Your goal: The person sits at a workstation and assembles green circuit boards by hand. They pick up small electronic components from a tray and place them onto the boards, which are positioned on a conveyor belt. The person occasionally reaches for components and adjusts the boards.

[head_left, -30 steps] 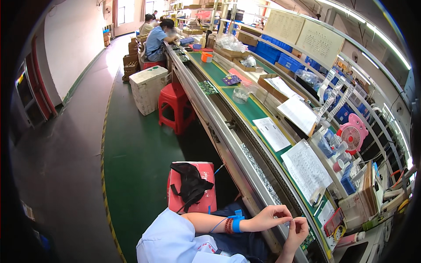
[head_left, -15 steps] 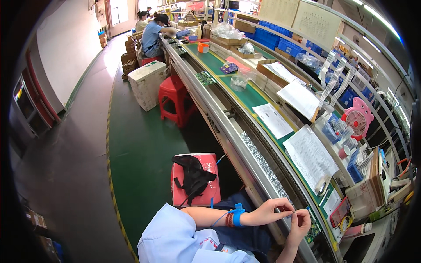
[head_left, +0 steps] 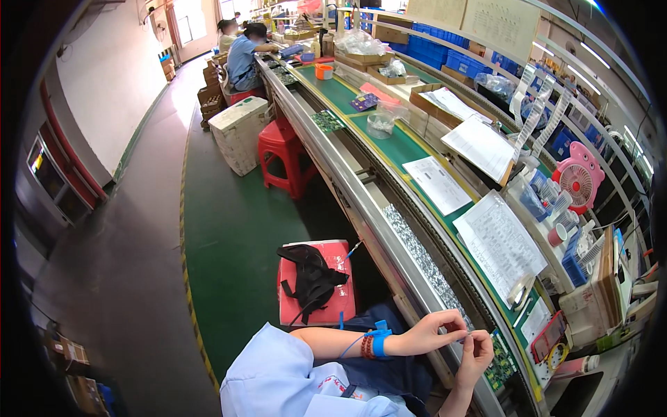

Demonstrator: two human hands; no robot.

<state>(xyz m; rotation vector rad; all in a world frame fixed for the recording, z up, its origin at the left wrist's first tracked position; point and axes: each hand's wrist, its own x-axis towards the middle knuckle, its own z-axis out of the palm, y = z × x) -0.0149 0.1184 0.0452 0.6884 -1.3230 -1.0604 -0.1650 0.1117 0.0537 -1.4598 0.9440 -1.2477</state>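
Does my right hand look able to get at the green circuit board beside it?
Probably yes: the right hand is right next to the green circuit board, with nothing visible between them.

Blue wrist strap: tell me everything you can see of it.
The blue wrist strap is a flat, fabric-looking band around the wrist of the left hand, close beside a reddish-brown beaded bracelet. A blue clasp-like piece sticks up from its upper edge, and a thin blue cord trails back over the forearm. Its underside is hidden.
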